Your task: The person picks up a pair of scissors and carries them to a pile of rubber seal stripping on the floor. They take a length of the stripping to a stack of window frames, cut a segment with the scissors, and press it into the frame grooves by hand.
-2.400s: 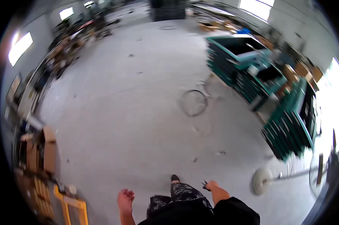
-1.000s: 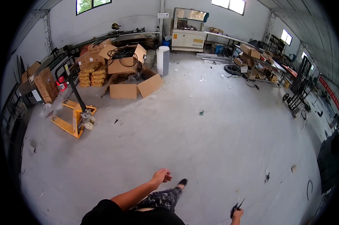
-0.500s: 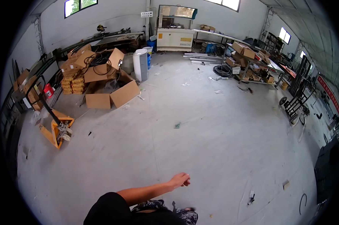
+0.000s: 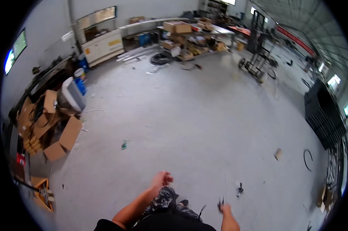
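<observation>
While the left hand (image 4: 161,180) is hanging near six o'clock, fingers loosely curled, the right hand (image 4: 225,210) is clasping a dark two-pronged tool (image 4: 221,204) at five, its long axis pointing toward twelve. Smooth grey floor (image 4: 181,123) is stretching from cardboard boxes (image 4: 70,133) at nine to a ribbed black stack (image 4: 323,115) at three.

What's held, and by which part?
Right hand: small dark pronged tool, apparently by its near end; exact hold too blurred to tell. Left hand: looks empty.
</observation>
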{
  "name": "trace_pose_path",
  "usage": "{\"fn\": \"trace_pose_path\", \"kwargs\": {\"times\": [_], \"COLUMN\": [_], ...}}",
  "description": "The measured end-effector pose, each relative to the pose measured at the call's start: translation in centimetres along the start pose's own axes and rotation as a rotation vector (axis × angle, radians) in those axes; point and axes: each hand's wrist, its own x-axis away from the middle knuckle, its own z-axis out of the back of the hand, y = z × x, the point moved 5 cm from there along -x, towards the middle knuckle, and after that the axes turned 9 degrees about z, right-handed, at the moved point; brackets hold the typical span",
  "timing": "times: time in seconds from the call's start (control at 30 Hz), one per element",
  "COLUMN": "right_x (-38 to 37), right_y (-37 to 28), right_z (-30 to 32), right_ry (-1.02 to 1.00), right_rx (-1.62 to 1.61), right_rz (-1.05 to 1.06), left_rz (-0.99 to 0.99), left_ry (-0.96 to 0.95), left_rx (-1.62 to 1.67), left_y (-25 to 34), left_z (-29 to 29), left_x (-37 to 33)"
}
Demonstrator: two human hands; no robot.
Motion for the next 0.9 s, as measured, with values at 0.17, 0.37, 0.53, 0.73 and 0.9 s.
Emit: {"fn": "trace_pose_path", "kwargs": {"times": [0.17,0.37,0.53,0.73,0.9], "right_x": [-10.3,-24.6,-27.2,-29.6,-42.8], "right_y": [-11.9,-11.6,-0.3,-2.8,-3.5], "right_z": [33.7,42.8,34.2,35.6,44.9], "right_ry": [0.574,0.52,0.23,-0.051,-0.125], "right_rx": [-0.487,-0.352,-0.237,-0.318,-0.344], "right_rz": [0.172,0.033,-0.328,-0.472,-0.458], "left_rz": [-0.077,-0.161,-0.131,-0.485,-1.053], "left_ry": [-0.436,-0.646,-0.654,-0.748,-0.706], "left_rx": [0.755,0.89,0.65,0.072,-0.098], "left_y": [14.9,32.7,44.9,56.7,65.7], "left_z": [-14.1,-28.2,-40.3,-55.0,-69.6], "left_x": [-9.0,-21.6,-32.2,-43.4,-48.5]}}
